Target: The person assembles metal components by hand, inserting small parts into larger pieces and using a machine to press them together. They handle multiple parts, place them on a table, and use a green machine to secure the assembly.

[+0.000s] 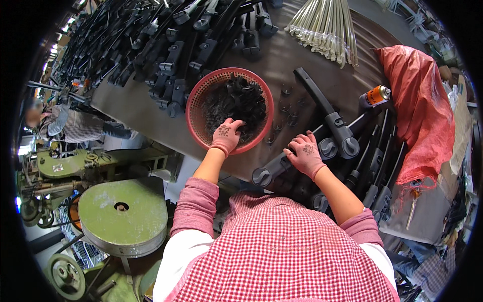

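Left hand (226, 136) among black plastic parts (244, 100) in red basket (189, 108), apparently picking, grip indeterminate; a clean pinch is needed. Right hand (306, 155) grips black tube (274, 168).

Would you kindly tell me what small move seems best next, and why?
I'd probably have the left hand lift one of the black pieces from the red basket: it is down at the pile, while the right hand is at a black tubular part. Whether a piece is pinched is unclear.
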A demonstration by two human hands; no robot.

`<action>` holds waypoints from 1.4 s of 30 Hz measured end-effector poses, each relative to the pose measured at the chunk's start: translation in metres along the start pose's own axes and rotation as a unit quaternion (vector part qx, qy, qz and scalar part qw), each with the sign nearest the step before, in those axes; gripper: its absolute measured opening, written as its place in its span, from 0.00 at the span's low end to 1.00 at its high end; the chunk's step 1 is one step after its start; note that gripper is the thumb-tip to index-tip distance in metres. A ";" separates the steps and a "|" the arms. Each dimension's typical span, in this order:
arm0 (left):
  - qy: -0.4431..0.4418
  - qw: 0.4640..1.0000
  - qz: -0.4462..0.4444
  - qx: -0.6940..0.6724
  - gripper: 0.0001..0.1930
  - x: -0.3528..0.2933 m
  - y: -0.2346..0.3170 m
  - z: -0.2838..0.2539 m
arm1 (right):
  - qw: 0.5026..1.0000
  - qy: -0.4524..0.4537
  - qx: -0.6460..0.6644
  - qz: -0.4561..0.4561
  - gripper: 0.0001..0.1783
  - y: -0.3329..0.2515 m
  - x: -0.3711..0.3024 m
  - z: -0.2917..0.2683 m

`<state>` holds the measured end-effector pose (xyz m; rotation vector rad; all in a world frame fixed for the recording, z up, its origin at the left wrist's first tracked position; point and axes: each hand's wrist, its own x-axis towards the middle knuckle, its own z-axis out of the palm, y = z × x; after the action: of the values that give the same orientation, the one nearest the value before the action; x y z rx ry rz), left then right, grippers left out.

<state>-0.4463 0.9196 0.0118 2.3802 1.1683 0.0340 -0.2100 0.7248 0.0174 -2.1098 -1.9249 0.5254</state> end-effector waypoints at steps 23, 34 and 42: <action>0.120 0.734 -0.161 -0.649 0.06 -0.018 -0.071 0.015 | 0.943 -0.301 -0.139 -0.022 0.16 -0.151 0.172 0.044; 0.175 0.970 -0.142 -0.088 0.11 0.005 -0.069 0.019 | 0.728 -0.079 0.660 0.168 0.12 -0.113 0.126 0.036; 0.203 0.911 -0.190 -0.305 0.02 0.006 -0.079 0.007 | 0.556 -0.069 0.803 0.200 0.10 -0.118 0.099 -0.012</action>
<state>-0.4986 0.9620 -0.0298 1.6074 1.5167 0.6887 -0.3048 0.8365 0.0662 -1.0015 -0.2015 1.6533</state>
